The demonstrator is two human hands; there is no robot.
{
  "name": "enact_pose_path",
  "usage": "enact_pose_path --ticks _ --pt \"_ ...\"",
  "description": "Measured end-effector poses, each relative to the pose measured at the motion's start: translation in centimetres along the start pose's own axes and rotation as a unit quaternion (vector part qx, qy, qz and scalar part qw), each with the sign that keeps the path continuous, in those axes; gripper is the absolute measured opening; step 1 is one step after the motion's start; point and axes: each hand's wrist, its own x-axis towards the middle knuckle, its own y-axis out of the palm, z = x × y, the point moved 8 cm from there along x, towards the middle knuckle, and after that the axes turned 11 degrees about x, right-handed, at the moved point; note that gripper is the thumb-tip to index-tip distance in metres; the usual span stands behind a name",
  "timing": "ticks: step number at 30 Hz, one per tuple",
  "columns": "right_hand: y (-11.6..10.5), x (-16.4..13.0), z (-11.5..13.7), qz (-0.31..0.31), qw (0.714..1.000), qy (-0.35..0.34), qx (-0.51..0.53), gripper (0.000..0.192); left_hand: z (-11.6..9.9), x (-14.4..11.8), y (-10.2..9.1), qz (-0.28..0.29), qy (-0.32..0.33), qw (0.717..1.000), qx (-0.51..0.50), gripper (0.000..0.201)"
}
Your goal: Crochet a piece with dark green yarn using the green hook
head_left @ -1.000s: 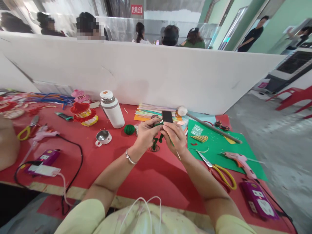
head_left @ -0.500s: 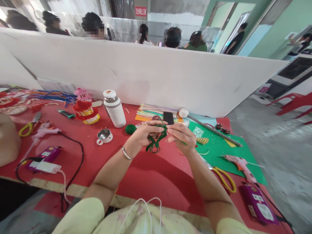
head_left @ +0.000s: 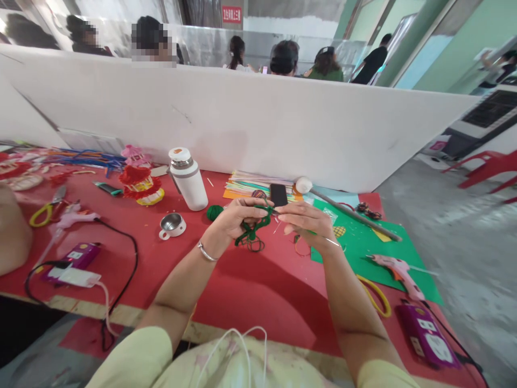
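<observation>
Dark green crocheted yarn (head_left: 254, 229) hangs in loops from my left hand (head_left: 238, 215), which pinches its top edge between thumb and fingers. My right hand (head_left: 307, 221) is closed on a slim metal crochet hook (head_left: 333, 242); the hook's back end sticks out by the wrist. Its front end lies close to the green stitches, mostly covered by my fingers. Just left of my left hand sits a green yarn ball (head_left: 215, 213). Behind both hands lies a black phone (head_left: 278, 194).
On the red tabletop (head_left: 250, 302) stand a white thermos (head_left: 189, 180) and a small cup (head_left: 172, 225). A pink glue gun (head_left: 398, 268), yellow-handled scissors (head_left: 377, 296) and a purple power strip (head_left: 426, 334) lie at right. A white partition (head_left: 258, 124) rises behind.
My right hand has turned over and shifted slightly right, so the hook's end now shows by the wrist. My left hand still holds the green yarn, moved slightly left.
</observation>
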Motion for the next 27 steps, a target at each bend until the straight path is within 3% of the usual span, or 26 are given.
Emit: enact_pose_path --ticks 11,14,17,19,21,24,27 --pt "-1.0 0.0 0.2 0.016 0.991 0.045 0.121 0.025 -0.6 -0.6 0.7 0.056 -0.018 0.997 0.053 0.022" --pt "-0.7 -0.3 -0.9 -0.009 0.980 0.063 0.190 0.025 -0.3 -0.7 1.1 0.074 -0.028 0.996 0.044 0.018" --pt "0.6 -0.7 -2.8 -0.080 0.954 0.099 0.270 0.033 0.1 -0.6 1.6 0.071 -0.020 0.997 0.027 0.020" --pt "1.3 -1.0 -3.8 -0.164 0.941 0.112 0.273 0.039 0.1 -0.3 1.3 0.013 0.022 0.999 0.020 0.025" --pt "1.9 -1.1 -3.7 -0.208 0.950 0.100 0.210 0.031 -0.7 -0.5 0.4 -0.091 0.112 0.988 0.049 0.033" --pt "2.7 -1.2 -2.2 -0.215 0.973 0.051 0.066 0.022 -1.7 -1.5 0.0 -0.205 0.219 0.945 0.131 0.026" --pt "3.1 -1.5 -0.7 -0.203 0.975 -0.003 -0.086 0.037 -1.4 -1.9 0.4 -0.250 0.236 0.928 0.147 0.019"
